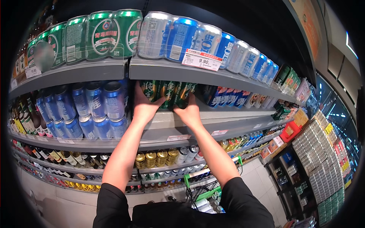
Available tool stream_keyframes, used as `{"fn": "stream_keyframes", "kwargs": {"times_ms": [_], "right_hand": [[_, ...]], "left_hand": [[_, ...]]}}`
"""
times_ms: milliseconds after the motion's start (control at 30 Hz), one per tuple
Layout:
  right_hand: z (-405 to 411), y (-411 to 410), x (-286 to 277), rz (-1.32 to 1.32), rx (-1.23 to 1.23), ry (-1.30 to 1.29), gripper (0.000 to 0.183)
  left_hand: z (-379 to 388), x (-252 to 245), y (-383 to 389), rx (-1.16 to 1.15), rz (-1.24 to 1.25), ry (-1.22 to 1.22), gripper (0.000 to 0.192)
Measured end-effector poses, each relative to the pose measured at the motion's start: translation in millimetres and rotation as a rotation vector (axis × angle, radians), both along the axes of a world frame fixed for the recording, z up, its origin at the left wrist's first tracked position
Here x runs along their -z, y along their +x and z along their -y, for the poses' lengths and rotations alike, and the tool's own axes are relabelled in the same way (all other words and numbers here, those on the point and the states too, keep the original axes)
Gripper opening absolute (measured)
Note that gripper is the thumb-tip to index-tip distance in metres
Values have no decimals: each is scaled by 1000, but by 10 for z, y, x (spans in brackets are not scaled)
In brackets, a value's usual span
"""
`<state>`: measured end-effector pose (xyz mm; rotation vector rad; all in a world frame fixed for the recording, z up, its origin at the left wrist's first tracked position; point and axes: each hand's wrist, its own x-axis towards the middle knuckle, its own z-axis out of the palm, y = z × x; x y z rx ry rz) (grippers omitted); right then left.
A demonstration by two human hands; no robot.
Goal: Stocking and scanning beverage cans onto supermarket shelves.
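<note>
Both my arms reach into the second shelf from the top, under the upper shelf board. Between my hands stands a row of green beer cans [167, 92], apparently one pack. My left hand [146, 105] grips its left end, with the thumb spread across the front. At the other end my right hand [188, 109] holds the cans from the front and right side. The pack sits just above a pale raised board [162, 119]; whether it touches the board I cannot tell. The upper shelf hides the can tops.
Blue can packs [94, 99] are stacked left of a shelf divider. Dark blue cartons [228, 97] stand further right. Overhead, the upper shelf edge [159, 72] carries green Tsingtao cans [102, 35] and blue-silver cans [182, 37]. A shopping cart [204, 195] holding cans is below, by my right arm.
</note>
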<state>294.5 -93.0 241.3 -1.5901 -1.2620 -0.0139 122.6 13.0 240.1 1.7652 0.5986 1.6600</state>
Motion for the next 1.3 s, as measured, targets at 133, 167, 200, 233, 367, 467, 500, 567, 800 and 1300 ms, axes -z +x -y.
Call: {"fn": "stream_keyframes", "kwargs": {"times_ms": [133,167,200,233,367,467,500,567,800,1300], "right_hand": [[107,-165,3,45,-80,46,89],[207,-249,27,26,-78,43,89],[419,-180,47,98,31,24,85],[635,-77,88,163,155,7,80],[1609,-245,528,145,194,78,46],[2415,-385,1217,-4,54,-90,30],[2736,-417,1451,-174,3,-240,29],[3423,-467,1969,-262,18,-537,34],[5761,-1197,3730,-1233,546,-1502,71],[6811,-3349,4449,-2193,1206,517,46]], "left_hand": [[238,-56,-230,-181,-97,67,119],[382,-51,-343,-178,-115,65,119],[563,-82,-267,-260,-207,106,117],[720,-105,-151,-329,-296,165,115],[1394,128,-241,-196,-224,192,97],[1814,852,-386,188,-196,105,72],[1925,1187,-347,386,-242,27,62],[2145,1725,-139,814,-508,-248,42],[2702,3370,269,1248,-1044,-862,28],[4579,4567,2129,1468,-1635,-467,29]]}}
